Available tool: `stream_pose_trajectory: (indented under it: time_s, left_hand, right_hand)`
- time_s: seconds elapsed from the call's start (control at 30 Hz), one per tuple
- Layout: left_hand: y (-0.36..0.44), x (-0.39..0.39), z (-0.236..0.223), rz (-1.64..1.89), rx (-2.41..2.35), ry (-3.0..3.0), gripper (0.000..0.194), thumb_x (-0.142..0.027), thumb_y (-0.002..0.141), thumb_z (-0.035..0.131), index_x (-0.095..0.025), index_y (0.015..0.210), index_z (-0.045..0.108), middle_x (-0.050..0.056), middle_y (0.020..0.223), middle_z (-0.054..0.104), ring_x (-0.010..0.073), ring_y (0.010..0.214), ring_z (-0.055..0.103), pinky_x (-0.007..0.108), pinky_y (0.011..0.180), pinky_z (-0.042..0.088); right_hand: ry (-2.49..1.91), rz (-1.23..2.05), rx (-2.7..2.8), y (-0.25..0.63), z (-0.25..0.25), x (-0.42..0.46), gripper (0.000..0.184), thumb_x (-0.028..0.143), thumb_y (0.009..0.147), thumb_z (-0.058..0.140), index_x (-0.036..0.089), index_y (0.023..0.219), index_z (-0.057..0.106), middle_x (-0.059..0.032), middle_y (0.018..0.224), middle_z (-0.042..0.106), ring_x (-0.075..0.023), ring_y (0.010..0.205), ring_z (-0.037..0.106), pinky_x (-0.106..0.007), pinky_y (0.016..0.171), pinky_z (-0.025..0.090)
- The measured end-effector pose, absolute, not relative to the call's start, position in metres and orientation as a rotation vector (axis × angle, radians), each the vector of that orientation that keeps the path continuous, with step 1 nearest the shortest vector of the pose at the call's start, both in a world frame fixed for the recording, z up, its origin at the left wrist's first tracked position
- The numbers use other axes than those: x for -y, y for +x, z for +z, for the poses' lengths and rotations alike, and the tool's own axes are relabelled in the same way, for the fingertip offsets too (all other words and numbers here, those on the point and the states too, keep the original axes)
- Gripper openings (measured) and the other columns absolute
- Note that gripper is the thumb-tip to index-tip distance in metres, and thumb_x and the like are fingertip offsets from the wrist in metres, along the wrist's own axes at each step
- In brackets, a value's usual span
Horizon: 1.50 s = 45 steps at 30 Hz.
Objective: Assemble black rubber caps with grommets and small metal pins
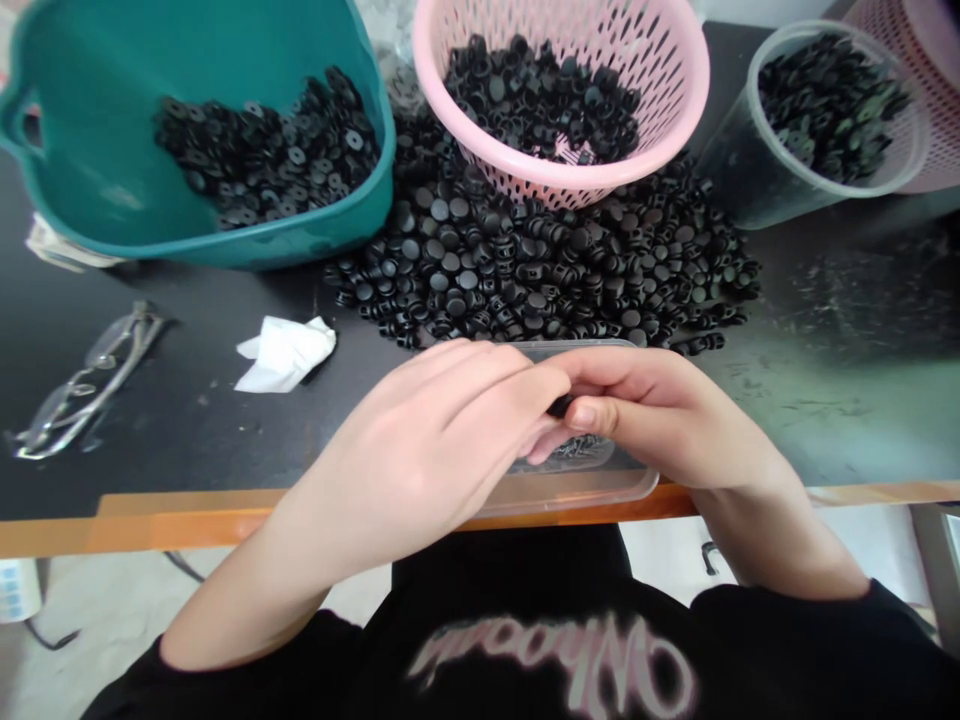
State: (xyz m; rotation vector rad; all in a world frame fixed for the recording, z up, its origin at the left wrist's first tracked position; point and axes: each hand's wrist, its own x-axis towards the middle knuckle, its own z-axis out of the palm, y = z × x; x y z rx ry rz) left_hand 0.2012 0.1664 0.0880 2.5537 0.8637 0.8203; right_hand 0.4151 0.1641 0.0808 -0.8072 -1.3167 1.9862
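Observation:
My left hand [442,440] and my right hand [660,415] meet over a clear plastic tray [592,490] at the table's front edge. Their fingertips pinch together on a small black round part [560,406], of which only a sliver shows. The tray holds small dark metal pieces [581,450], mostly hidden by my fingers. Just beyond the hands lies a big loose pile of the same black round parts [540,260] on the dark table.
A teal tub [97,130] at the back left, a pink basket [675,110] at the back middle and a clear cup [757,160] at the right each hold black parts. A second pink basket [930,60] stands far right. Glasses [82,385] and crumpled paper [285,352] lie left.

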Motion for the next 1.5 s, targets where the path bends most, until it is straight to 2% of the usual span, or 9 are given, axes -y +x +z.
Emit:
stream_pose_trajectory:
  time_s: [0.2,0.43,0.6,0.73,0.9,1.1,1.2,1.3,1.5]
  left_hand:
    - [0.199,-0.169,0.092,0.859,-0.935,2.513,0.01,-0.017,0.1,0.057,-0.02,0.095,0.065,0.001,0.085,0.048,0.0157,0.078,0.048,0.032,0.066,0.041]
    - [0.201,-0.17,0.09,0.871,-0.949,2.347,0.013,-0.02,0.097,0.066,-0.024,0.109,0.066,0.0,0.095,0.053,0.0132,0.09,0.056,0.026,0.081,0.052]
    - [0.208,-0.166,0.084,0.71,-0.891,1.76,0.054,-0.033,0.091,0.076,-0.028,0.139,0.052,0.002,0.134,0.061,0.0177,0.119,0.064,0.028,0.1,0.057]
    - [0.216,-0.163,0.085,0.653,-0.921,1.701,0.027,-0.024,0.099,0.064,-0.027,0.126,0.064,-0.005,0.104,0.072,0.0088,0.088,0.069,0.016,0.078,0.057]
    - [0.218,-0.161,0.086,0.704,-0.934,1.786,0.022,-0.027,0.103,0.059,-0.026,0.125,0.064,-0.007,0.1,0.073,0.0054,0.087,0.067,0.011,0.079,0.053]
    - [0.21,-0.164,0.081,0.65,-0.953,1.732,0.049,-0.043,0.102,0.06,-0.025,0.146,0.05,0.001,0.147,0.061,0.0142,0.13,0.061,0.021,0.108,0.05]
    - [0.203,-0.171,0.083,0.681,-0.968,1.707,0.05,-0.046,0.099,0.063,-0.024,0.143,0.054,0.002,0.139,0.067,0.0166,0.124,0.066,0.026,0.106,0.053]
    - [0.198,-0.177,0.088,0.687,-1.052,1.806,0.032,-0.041,0.103,0.056,-0.023,0.127,0.065,0.001,0.123,0.074,0.0154,0.108,0.072,0.025,0.092,0.057]
    - [0.201,-0.169,0.083,0.092,-0.841,2.427,0.023,-0.034,0.102,0.059,-0.02,0.118,0.071,0.004,0.121,0.074,0.0211,0.106,0.071,0.033,0.092,0.056]
  right_hand:
    - [-0.828,1.925,1.338,0.415,0.082,-0.162,0.015,0.021,0.102,0.062,0.02,0.108,0.077,-0.0009,0.091,0.08,-0.013,0.09,0.077,-0.022,0.085,0.062]
    - [-0.879,1.764,1.423,0.415,0.083,-0.157,0.019,0.024,0.104,0.061,0.022,0.109,0.079,-0.0001,0.082,0.08,-0.0149,0.083,0.078,-0.025,0.082,0.063]
    - [-0.981,1.583,1.451,0.413,0.079,-0.155,0.012,0.023,0.098,0.069,0.024,0.099,0.081,0.0017,0.092,0.08,-0.0133,0.083,0.076,-0.021,0.077,0.061]
    - [-0.975,1.466,1.535,0.411,0.078,-0.154,0.015,0.019,0.097,0.068,0.025,0.1,0.081,0.003,0.099,0.079,-0.0117,0.091,0.074,-0.019,0.082,0.06]
    - [-0.949,1.455,1.486,0.408,0.077,-0.155,0.016,0.015,0.095,0.07,0.025,0.098,0.082,0.0037,0.094,0.08,-0.0106,0.086,0.074,-0.017,0.08,0.059]
    - [-0.986,1.622,1.279,0.409,0.072,-0.164,0.02,0.015,0.085,0.079,0.029,0.099,0.084,0.0026,0.101,0.082,-0.0132,0.09,0.078,-0.021,0.084,0.063]
    - [-1.027,1.574,1.237,0.414,0.072,-0.168,0.02,0.018,0.083,0.082,0.026,0.102,0.083,-0.0004,0.094,0.082,-0.0162,0.086,0.078,-0.028,0.083,0.065]
    - [-1.124,1.392,1.234,0.423,0.076,-0.172,0.029,0.022,0.081,0.083,0.025,0.11,0.08,-0.0003,0.086,0.079,-0.015,0.076,0.076,-0.029,0.078,0.065]
    - [-1.444,0.888,1.52,0.433,0.084,-0.186,0.018,0.031,0.093,0.067,0.019,0.106,0.07,-0.0013,0.076,0.073,-0.0163,0.069,0.07,-0.032,0.073,0.058]
